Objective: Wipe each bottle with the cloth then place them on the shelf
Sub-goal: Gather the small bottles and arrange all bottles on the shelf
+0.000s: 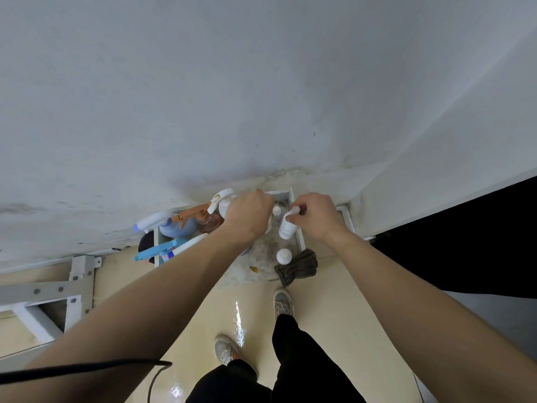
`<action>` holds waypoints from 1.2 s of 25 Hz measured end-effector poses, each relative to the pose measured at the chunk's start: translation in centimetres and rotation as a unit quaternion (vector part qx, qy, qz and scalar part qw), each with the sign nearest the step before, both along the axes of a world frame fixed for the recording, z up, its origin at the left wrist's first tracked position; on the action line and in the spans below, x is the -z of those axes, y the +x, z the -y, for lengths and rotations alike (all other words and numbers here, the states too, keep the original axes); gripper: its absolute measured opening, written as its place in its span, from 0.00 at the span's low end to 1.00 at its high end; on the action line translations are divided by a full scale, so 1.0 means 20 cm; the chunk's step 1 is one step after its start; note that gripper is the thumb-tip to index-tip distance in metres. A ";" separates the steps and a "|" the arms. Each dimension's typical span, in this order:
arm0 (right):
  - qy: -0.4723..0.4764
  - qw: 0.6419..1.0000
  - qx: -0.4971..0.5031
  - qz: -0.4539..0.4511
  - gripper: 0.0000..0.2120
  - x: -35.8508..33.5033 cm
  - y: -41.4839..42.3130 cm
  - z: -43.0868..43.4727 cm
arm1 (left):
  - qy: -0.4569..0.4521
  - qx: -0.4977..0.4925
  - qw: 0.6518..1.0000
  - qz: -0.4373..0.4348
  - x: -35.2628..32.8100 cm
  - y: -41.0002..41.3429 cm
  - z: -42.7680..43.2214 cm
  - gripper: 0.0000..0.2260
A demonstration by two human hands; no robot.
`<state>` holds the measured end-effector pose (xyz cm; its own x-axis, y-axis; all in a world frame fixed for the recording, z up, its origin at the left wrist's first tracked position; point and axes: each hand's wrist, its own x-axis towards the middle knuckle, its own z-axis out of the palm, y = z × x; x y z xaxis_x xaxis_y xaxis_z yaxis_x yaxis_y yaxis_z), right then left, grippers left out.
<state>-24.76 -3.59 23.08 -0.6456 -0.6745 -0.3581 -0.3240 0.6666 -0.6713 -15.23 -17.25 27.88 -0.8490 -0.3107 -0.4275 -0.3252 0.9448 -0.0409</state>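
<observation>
Head-camera view, looking straight down my bare arms to a low white-framed shelf (300, 241) set against a grey wall.

My right hand (315, 216) pinches the cap end of a white bottle (287, 229), which hangs slightly tilted over the shelf's right side, close to its wall. My left hand (247, 213) is curled knuckles-up over the shelf's middle. Whether it grips anything I cannot tell, since the palm hides whatever is beneath.

A small white bottle (276, 210) stands between my hands, and another white capped bottle (284, 255) stands nearer the front edge. Several spray bottles (209, 219) crowd the left end. The brown cloth (299, 266) lies bunched at the shelf's front right corner, in neither hand.

With the cloth down, I judge this as the placing step. Next I need to set the bottle upright in the free space by the right wall, let go without knocking its small neighbour, then reach for the cloth.
</observation>
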 end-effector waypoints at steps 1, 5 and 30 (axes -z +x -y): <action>-0.009 1.000 0.004 -0.006 0.03 -0.04 -0.02 0.00 | -0.002 -0.007 1.000 -0.009 -0.05 0.00 0.03 0.05; -0.051 0.998 0.028 -0.033 0.04 -0.17 -0.13 0.07 | -0.005 -0.022 0.998 -0.052 -0.17 -0.07 0.11 0.05; 0.026 0.996 -0.055 -0.065 0.11 0.28 -0.19 0.28 | 0.017 -0.061 0.998 -0.013 0.39 -0.27 0.11 0.04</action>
<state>-28.56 -9.13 17.53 -0.6118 -0.7266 -0.3126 -0.4800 0.6552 -0.5834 -20.56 -19.49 19.98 -0.8165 -0.3976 -0.4187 -0.4382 0.8989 0.0009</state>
